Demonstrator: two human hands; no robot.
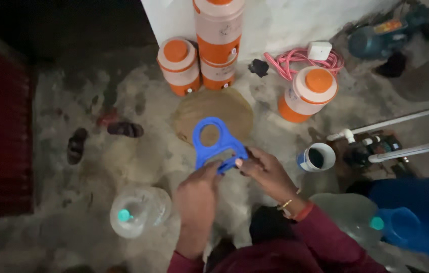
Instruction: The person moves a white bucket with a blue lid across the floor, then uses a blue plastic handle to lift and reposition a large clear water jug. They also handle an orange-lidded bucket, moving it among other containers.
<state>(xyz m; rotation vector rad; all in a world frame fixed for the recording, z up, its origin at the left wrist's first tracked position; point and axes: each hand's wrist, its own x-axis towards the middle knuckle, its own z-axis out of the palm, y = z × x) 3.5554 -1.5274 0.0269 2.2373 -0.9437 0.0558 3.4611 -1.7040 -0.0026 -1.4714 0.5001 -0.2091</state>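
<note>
While I look down, my left hand [196, 194] and right hand [265, 172] meet above the floor [73, 202], fingers [242, 163] pinching the lower end of a blue plastic handle [215, 144] whose ring points away from me. Beyond stand orange-lidded jugs [179, 65].

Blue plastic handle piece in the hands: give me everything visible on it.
The blue plastic handle looks like moulded plastic: flat, with a large round hole near its far end and a narrower grip end toward the person. The left hand and right hand both pinch that near end, holding it above the stained concrete floor, over a round tan disc.
</note>
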